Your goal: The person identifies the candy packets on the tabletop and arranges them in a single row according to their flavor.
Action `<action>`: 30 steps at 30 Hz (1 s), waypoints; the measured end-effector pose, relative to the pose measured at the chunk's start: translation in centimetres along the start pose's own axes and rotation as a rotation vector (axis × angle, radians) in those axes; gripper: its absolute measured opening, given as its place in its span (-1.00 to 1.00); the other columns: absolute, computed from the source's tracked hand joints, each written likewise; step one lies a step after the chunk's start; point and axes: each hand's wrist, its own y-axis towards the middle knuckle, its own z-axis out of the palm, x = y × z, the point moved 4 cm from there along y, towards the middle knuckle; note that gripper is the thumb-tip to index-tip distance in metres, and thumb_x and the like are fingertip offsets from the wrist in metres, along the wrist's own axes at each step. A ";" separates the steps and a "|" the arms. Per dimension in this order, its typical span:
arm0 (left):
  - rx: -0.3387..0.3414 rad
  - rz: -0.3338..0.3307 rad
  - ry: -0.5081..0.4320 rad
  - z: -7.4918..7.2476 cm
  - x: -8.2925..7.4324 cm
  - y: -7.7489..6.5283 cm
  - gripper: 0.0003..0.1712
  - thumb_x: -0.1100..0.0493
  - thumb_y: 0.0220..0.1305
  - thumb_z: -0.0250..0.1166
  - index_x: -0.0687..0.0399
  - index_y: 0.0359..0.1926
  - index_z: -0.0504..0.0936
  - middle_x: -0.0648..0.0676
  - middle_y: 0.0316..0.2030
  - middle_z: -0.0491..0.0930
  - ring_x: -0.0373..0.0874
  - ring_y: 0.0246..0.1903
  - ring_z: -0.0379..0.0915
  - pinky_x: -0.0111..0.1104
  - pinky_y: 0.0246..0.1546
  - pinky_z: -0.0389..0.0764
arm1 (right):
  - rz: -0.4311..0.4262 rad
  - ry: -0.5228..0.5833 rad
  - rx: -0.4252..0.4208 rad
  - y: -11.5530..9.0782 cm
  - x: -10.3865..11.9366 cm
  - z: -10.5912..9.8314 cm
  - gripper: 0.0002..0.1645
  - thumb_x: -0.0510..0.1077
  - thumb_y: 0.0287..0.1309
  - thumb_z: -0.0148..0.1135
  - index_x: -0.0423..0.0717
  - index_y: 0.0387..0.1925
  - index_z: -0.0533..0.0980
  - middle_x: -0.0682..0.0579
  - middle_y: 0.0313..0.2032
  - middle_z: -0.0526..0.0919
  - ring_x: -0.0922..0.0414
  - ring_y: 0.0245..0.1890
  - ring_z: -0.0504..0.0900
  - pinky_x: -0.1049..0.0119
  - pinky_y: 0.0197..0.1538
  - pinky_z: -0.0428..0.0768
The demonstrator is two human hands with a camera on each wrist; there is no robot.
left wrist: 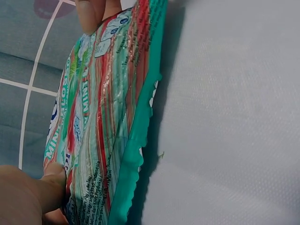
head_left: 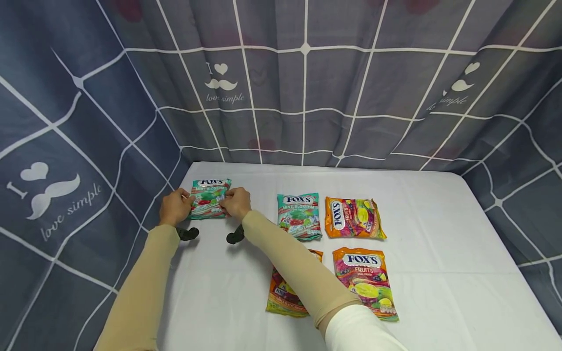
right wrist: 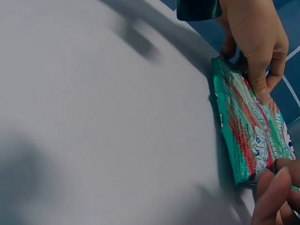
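A green Fox's Mint Blossom candy bag [head_left: 207, 204] is at the far left corner of the white table, its printed front facing up. My left hand [head_left: 174, 207] pinches its left side, with the thumb [left wrist: 52, 185] on the front of the wrapper. At the right side my right hand [head_left: 237, 203] grips the same bag between thumb and fingers [right wrist: 274, 197]. In both wrist views the bag's crimped green bottom edge lies close over the cloth. The undersides of the gripping fingers are hidden behind the wrapper.
Right of my hands lie another green Mint Blossom bag [head_left: 299, 214], an orange Fruits bag [head_left: 353, 218] turned sideways, and an upright-facing Fruits bag [head_left: 366, 285]. My right forearm partly covers a fourth, orange-edged bag [head_left: 283, 297]. Grey grid-patterned curtains [head_left: 281, 87] border the table [head_left: 439, 234].
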 end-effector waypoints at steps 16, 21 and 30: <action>-0.017 -0.012 0.032 -0.3 -0.4 -1.0 -0.57 0.00 0.66 0.22 0.38 0.06 0.61 0.40 -0.09 0.69 0.36 -0.11 0.63 0.18 -0.18 0.60 | -0.017 -0.055 -0.023 -0.1 -0.6 -0.4 -0.55 -0.30 0.30 0.59 -0.34 0.17 0.68 0.01 -0.47 0.73 0.16 -0.65 0.66 0.32 -0.59 0.63; -0.086 0.029 0.062 -0.7 -1.2 -1.3 -0.59 0.04 0.61 0.24 0.40 -0.01 0.65 0.44 -0.12 0.67 0.45 -0.10 0.64 0.26 -0.14 0.63 | -0.070 -0.073 0.007 -0.3 -0.2 -1.3 -0.59 -0.28 0.31 0.58 -0.33 0.14 0.70 0.02 -0.47 0.74 -0.02 -0.47 0.81 0.31 -0.56 0.65; -0.128 0.175 0.016 -1.7 -4.8 -1.8 -0.58 0.02 0.66 0.23 0.40 0.00 0.63 0.35 -0.29 0.67 0.22 -0.43 0.61 0.08 -0.44 0.59 | -0.278 -0.215 0.145 -2.0 0.9 -4.2 -0.55 -0.17 0.43 0.50 -0.37 0.21 0.68 -0.15 -0.33 0.80 -0.18 -0.38 0.82 0.33 -0.46 0.64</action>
